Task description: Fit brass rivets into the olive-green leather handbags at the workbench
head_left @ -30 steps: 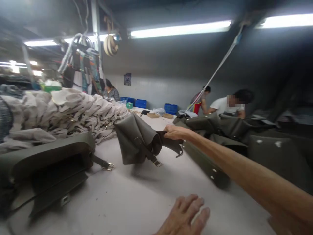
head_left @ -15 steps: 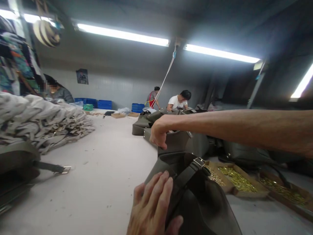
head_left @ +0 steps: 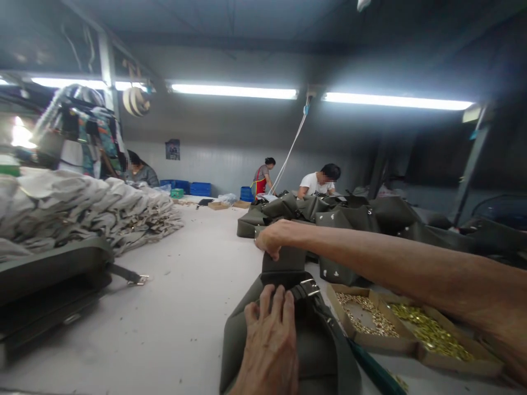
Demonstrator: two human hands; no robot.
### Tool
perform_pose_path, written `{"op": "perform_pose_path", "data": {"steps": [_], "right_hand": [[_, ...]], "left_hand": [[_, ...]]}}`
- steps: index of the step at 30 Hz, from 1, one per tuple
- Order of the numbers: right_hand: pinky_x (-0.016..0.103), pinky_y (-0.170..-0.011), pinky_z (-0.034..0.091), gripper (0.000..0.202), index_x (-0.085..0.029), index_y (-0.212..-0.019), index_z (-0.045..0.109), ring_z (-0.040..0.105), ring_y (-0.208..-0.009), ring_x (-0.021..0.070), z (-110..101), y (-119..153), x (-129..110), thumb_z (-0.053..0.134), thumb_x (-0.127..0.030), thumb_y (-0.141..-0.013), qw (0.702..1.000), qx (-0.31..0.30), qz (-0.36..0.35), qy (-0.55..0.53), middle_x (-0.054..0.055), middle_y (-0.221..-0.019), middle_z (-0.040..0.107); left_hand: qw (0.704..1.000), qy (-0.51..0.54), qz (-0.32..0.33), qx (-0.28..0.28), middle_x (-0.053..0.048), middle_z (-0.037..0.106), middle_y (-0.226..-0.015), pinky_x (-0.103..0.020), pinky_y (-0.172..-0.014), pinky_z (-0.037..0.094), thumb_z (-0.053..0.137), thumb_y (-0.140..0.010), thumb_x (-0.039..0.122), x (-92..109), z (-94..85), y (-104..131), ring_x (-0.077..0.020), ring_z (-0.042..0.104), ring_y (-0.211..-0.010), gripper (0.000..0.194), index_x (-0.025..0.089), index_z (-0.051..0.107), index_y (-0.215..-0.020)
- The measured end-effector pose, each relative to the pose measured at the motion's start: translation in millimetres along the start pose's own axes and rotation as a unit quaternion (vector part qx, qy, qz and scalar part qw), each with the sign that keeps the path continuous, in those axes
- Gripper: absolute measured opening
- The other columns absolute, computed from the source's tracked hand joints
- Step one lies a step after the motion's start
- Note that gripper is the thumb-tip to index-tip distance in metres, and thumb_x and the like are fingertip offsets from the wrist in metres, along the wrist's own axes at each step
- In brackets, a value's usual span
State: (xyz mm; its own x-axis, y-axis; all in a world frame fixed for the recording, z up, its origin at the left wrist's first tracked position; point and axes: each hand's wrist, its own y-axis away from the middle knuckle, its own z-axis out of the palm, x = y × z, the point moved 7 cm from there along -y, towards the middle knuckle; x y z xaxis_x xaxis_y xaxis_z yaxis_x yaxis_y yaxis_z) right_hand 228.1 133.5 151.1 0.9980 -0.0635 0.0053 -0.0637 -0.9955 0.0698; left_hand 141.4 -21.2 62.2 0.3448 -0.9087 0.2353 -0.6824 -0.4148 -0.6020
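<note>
A dark olive bag (head_left: 242, 323) lies in front of me, with a strap and a silver buckle (head_left: 309, 287) across its top. My left hand (head_left: 269, 340) rests on the bag, fingers spread over it with their tips at the strap beside the buckle. Farther out, my right hand (head_left: 272, 240) is closed at the far edge of the bag's raised flap (head_left: 284, 259). Its thumb points down along the flap, and the fingertips are partly hidden. My right forearm reaches across above the small-parts boxes.
Cardboard boxes hold small gold pieces (head_left: 366, 315) and yellow metal pieces (head_left: 432, 332) at right. More dark bags (head_left: 349, 219) are heaped behind. At left lie another bag (head_left: 53, 274) with a buckled strap and a pale fabric pile (head_left: 90, 203). Several people work farther off.
The view has shifted, showing more of the boxes. My left hand has moved up to the strap near the buckle, and the strap lies lower. My right hand stays at the flap's far edge.
</note>
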Motion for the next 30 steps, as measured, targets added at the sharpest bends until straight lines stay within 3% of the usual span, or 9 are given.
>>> {"op": "perform_pose_path", "data": {"steps": [6, 10, 12, 14, 16, 18, 21, 26, 30], "right_hand": [[0.039, -0.078, 0.047, 0.031, -0.012, -0.075, 0.066, 0.061, -0.084, 0.0245, -14, 29, 10, 0.085, -0.019, -0.052, 0.986, -0.08, -0.021, 0.146, 0.004, -0.078, 0.064], [0.032, -0.074, 0.048, 0.046, -0.011, -0.092, 0.068, 0.062, -0.088, 0.0258, -36, 39, 32, 0.085, -0.029, -0.054, 0.983, -0.037, -0.002, 0.182, 0.009, -0.092, 0.066], [0.032, -0.072, 0.048, 0.046, -0.011, -0.097, 0.067, 0.062, -0.088, 0.0256, -41, 44, 43, 0.081, -0.037, -0.061, 0.981, 0.0, 0.018, 0.192, 0.012, -0.096, 0.066], [0.036, -0.075, 0.048, 0.044, -0.008, -0.102, 0.065, 0.062, -0.091, 0.0284, -41, 52, 48, 0.076, -0.033, -0.068, 0.978, 0.047, 0.038, 0.202, 0.017, -0.1, 0.066], [0.042, -0.082, 0.045, 0.038, -0.005, -0.113, 0.059, 0.057, -0.103, 0.0323, -34, 64, 42, 0.066, -0.02, -0.079, 0.971, 0.109, 0.037, 0.211, 0.022, -0.109, 0.061], [0.046, -0.091, 0.039, 0.034, -0.004, -0.12, 0.053, 0.048, -0.116, 0.032, -20, 81, 26, 0.047, -0.008, -0.087, 0.963, 0.167, 0.007, 0.214, 0.024, -0.12, 0.055], [0.04, -0.089, 0.041, 0.03, -0.01, -0.112, 0.058, 0.054, -0.108, 0.0263, 10, 106, -1, 0.038, -0.004, -0.09, 0.962, 0.187, -0.042, 0.192, 0.017, -0.113, 0.06], [0.026, -0.066, 0.049, 0.012, -0.016, -0.084, 0.065, 0.065, -0.078, 0.0201, 61, 125, -18, 0.064, -0.027, -0.08, 0.985, 0.103, -0.087, 0.111, 0.005, -0.085, 0.069], [0.028, -0.077, 0.05, 0.022, -0.014, -0.102, 0.062, 0.064, -0.092, 0.0214, 87, 131, -25, 0.062, -0.024, -0.082, 0.981, 0.093, -0.165, 0.044, 0.012, -0.105, 0.067]], "left_hand": [[0.999, 0.02, -0.041, 0.016, -0.014, 0.063, -0.097, -0.05, -0.079, 0.038, 0.042, -0.068, 0.002, -10, -12.0, -10, -0.0336, 0.048, -0.1, 0.039, 0.013, 0.061, -0.1], [0.957, 0.228, -0.079, 0.159, -0.006, 0.059, -0.081, -0.037, -0.075, 0.041, 0.041, -0.084, 0.015, -38, -33.2, -7, -0.0233, 0.051, -0.085, 0.018, 0.018, 0.059, -0.078], [0.879, 0.378, -0.17, 0.235, -0.005, 0.06, -0.08, -0.031, -0.074, 0.043, 0.047, -0.087, 0.031, -66, -31.7, 0, -0.0204, 0.055, -0.082, 0.022, 0.018, 0.06, -0.077], [0.748, 0.529, -0.294, 0.273, -0.005, 0.065, -0.085, -0.026, -0.074, 0.046, 0.051, -0.086, 0.04, -92, -14.7, 9, -0.0185, 0.06, -0.083, 0.027, 0.017, 0.063, -0.082], [0.617, 0.64, -0.368, 0.273, -0.005, 0.069, -0.09, -0.023, -0.076, 0.049, 0.051, -0.087, 0.039, -101, 4.9, 14, -0.0167, 0.064, -0.085, 0.027, 0.016, 0.065, -0.089], [0.545, 0.695, -0.389, 0.262, -0.006, 0.071, -0.092, -0.022, -0.077, 0.05, 0.048, -0.089, 0.034, -103, 15.4, 14, -0.0156, 0.066, -0.086, 0.026, 0.015, 0.065, -0.093], [0.529, 0.708, -0.392, 0.255, -0.007, 0.072, -0.09, -0.024, -0.081, 0.052, 0.048, -0.089, 0.031, -107, 19.2, 12, -0.0164, 0.067, -0.083, 0.025, 0.014, 0.065, -0.092], [0.536, 0.7, -0.385, 0.273, -0.007, 0.072, -0.091, -0.026, -0.089, 0.048, 0.049, -0.088, 0.032, -110, 18.7, 9, -0.0168, 0.066, -0.087, 0.026, 0.013, 0.066, -0.091], [0.562, 0.69, -0.353, 0.288, -0.013, 0.07, -0.093, -0.032, -0.089, 0.047, 0.049, -0.086, 0.039, -97, 7.7, 21, -0.0205, 0.065, -0.088, 0.036, 0.007, 0.066, -0.092]]}}
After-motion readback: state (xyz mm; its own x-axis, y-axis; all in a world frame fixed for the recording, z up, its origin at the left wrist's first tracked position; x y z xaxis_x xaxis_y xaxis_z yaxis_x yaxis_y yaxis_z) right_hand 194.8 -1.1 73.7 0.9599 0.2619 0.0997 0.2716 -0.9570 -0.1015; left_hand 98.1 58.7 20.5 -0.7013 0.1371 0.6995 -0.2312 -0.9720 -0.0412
